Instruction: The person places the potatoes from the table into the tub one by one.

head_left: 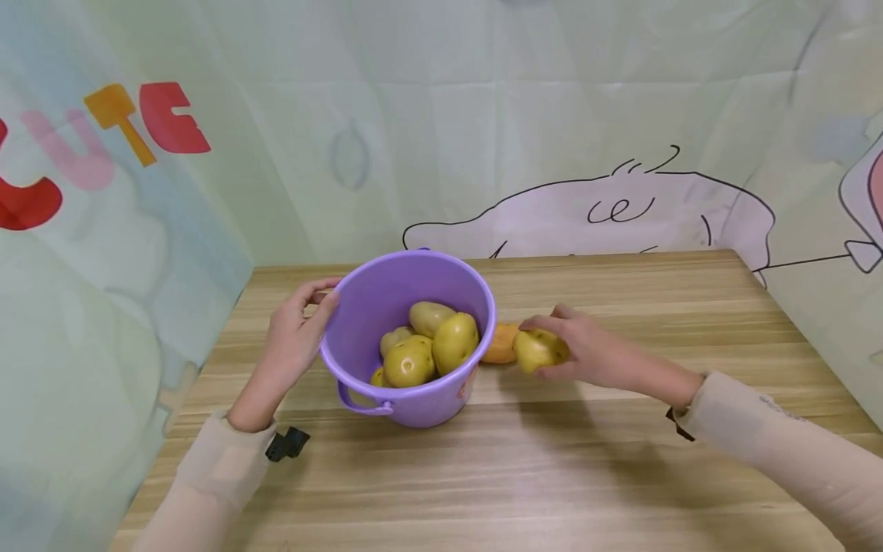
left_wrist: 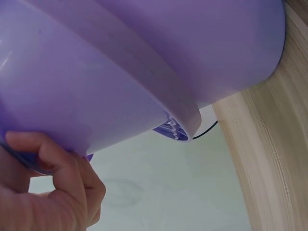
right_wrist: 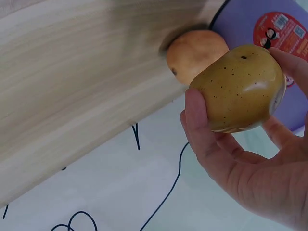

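Note:
A purple bucket [head_left: 421, 406] stands upright on the wooden table, with several yellow potatoes [head_left: 409, 362] inside. My left hand [head_left: 293, 330] grips its rim on the left side; the left wrist view shows the curled fingers [left_wrist: 72, 173] close up. Just right of the bucket, my right hand [head_left: 586, 349] holds a yellow potato [head_left: 538, 351] between thumb and fingers. That potato [right_wrist: 240, 89] is speckled with dark dots in the right wrist view. Behind it, an orange-tan oval piece [head_left: 500, 343] lies against the bucket's right side, partly hidden.
The bucket's handle [head_left: 366, 406] hangs down at its front left. A red label [right_wrist: 281, 38] is on its outer wall. The wooden table [head_left: 441, 491] ends at a printed curtain [head_left: 441, 153] at the back and sides.

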`<state>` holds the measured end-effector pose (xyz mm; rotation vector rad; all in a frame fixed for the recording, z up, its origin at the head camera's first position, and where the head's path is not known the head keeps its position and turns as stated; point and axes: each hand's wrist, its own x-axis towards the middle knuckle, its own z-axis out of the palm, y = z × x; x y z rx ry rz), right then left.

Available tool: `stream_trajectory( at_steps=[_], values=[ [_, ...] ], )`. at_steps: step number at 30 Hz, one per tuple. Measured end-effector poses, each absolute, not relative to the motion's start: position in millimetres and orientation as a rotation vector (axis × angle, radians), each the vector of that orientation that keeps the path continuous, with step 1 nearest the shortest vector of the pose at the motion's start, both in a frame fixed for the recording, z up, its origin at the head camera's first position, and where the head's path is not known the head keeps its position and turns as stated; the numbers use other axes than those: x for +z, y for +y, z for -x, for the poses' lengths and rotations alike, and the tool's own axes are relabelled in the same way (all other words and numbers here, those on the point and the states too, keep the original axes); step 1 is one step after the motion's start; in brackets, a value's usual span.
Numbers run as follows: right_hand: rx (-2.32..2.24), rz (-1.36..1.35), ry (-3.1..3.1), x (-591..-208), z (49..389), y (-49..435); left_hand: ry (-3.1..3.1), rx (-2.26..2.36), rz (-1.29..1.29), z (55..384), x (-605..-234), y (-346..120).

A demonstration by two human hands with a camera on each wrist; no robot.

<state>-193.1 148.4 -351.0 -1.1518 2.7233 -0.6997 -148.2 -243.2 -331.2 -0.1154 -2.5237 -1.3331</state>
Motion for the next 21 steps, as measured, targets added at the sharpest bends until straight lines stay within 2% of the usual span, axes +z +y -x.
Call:
stream_trajectory(
  at_steps=[21],
  values=[
    [-0.678,1.100,2.821,-305.4,203.7,157.5,-2.536,-1.316,0.106,148.1,-331.1,-243.0]
  ],
)
